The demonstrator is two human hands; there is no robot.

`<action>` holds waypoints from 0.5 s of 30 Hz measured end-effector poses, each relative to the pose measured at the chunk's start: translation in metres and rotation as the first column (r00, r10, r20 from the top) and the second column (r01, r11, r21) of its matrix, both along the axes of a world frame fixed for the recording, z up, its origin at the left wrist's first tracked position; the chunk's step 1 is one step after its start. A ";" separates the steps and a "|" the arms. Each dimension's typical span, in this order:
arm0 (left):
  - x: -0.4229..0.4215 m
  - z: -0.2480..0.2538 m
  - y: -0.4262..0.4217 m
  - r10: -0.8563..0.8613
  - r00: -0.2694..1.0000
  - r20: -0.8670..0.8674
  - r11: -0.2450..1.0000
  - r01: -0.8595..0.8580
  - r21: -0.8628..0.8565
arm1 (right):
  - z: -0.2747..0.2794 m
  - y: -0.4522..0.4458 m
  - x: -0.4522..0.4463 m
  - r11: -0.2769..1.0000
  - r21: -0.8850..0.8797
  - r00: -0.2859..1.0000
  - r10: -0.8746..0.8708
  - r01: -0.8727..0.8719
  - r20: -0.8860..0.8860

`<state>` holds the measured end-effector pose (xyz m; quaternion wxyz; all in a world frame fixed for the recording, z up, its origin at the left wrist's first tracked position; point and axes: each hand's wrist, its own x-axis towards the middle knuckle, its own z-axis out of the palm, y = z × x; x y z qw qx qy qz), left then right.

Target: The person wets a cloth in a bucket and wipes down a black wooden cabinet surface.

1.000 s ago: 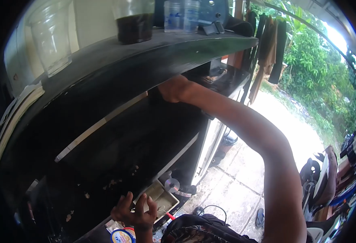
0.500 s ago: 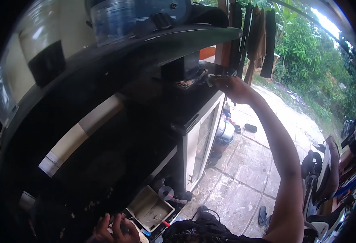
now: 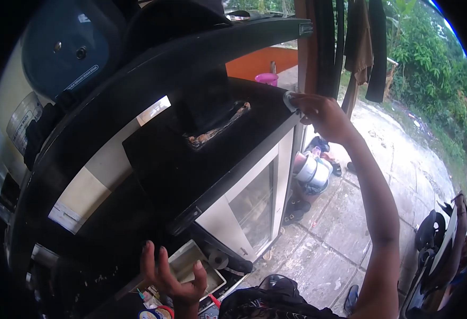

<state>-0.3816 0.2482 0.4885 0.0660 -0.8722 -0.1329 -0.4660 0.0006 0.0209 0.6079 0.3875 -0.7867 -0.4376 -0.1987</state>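
My right hand (image 3: pixel 323 118) reaches out at the far right end of a black shelf (image 3: pixel 260 114), its fingers closed on a small pale crumpled cloth (image 3: pixel 290 101). The cloth lies against the shelf's corner; its far side is hidden. Near my body, my left hand (image 3: pixel 177 284) is raised with the fingers apart and nothing in it. It hovers in front of a cream tray (image 3: pixel 188 254). A rough brown damaged strip (image 3: pixel 217 127) runs along the base of a black upright block on the shelf.
Below the shelf stands a white cabinet with a glass door (image 3: pixel 252 202). A blue rounded case (image 3: pixel 71 50) sits on the upper ledge (image 3: pixel 191 45). Beyond are a pink bucket (image 3: pixel 267 79), hanging clothes (image 3: pixel 363 48), metal pots (image 3: pixel 314 173) and a sandal (image 3: pixel 352 299) on the paving.
My view has shifted, showing more of the shelf's right end. My right hand with the cloth has moved to the shelf's outer corner. My left hand has risen and its fingers have spread.
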 end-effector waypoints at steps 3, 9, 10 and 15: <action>0.025 0.015 -0.003 -0.131 0.976 0.174 0.989 0.140 -0.038 | 0.003 -0.003 0.034 0.989 -0.113 0.995 -0.096 0.099 0.024; 0.038 0.031 0.000 -0.120 0.992 0.045 0.992 0.121 -0.025 | 0.017 0.023 0.027 0.971 -0.226 0.966 -0.016 0.076 0.258; 0.037 0.032 0.001 -0.130 0.990 0.051 0.990 0.133 -0.051 | 0.017 0.031 0.023 0.991 -0.136 0.974 0.042 -0.012 0.223; 0.037 0.053 -0.011 -0.043 0.999 0.007 0.991 0.044 -0.128 | 0.017 0.068 0.026 0.893 -0.370 0.941 -0.145 0.257 0.304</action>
